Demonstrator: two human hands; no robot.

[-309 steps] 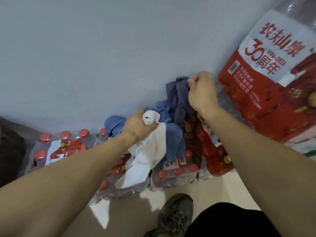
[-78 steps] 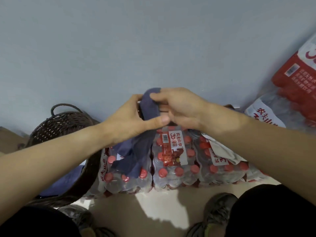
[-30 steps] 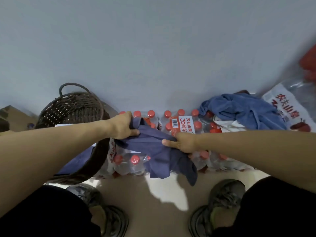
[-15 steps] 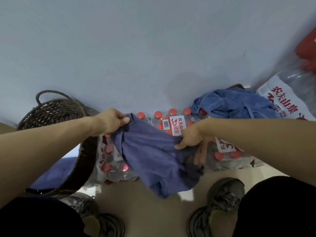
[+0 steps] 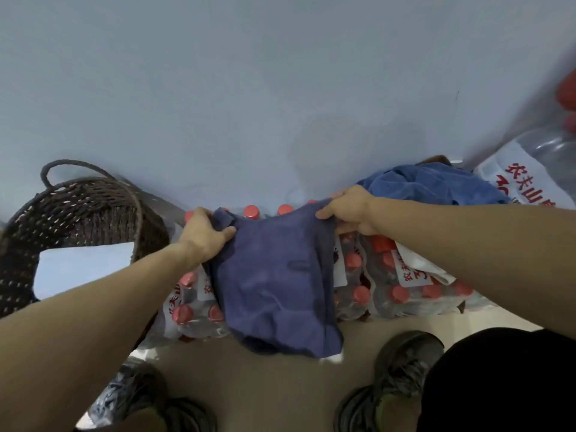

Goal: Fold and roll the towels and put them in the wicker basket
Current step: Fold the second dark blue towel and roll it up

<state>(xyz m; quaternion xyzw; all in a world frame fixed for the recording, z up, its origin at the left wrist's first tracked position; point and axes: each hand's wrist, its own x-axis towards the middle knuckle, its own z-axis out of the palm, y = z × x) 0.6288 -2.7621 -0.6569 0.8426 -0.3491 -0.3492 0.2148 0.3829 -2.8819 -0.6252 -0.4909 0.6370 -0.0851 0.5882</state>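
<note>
1. One dark blue towel (image 5: 277, 285) is gripped at its two upper corners: the left hand (image 5: 204, 233) is curled round the left corner, the right hand (image 5: 350, 210) is curled round the right corner.
2. The towel is held spread between the two hands and is draped over the tops of the shrink-wrapped packs of red-capped water bottles (image 5: 389, 285), with its lower edge hanging past their near edge above the floor (image 5: 274, 391).
3. One lighter blue towel (image 5: 436, 187) is seen crumpled at the far right corner of the packs, behind the right wrist.
4. One wicker basket (image 5: 78, 210) is set on the floor to the left, just beside the packs; something white lies inside it.
5. Two shoes (image 5: 402, 372) are seen on the floor below.
</note>
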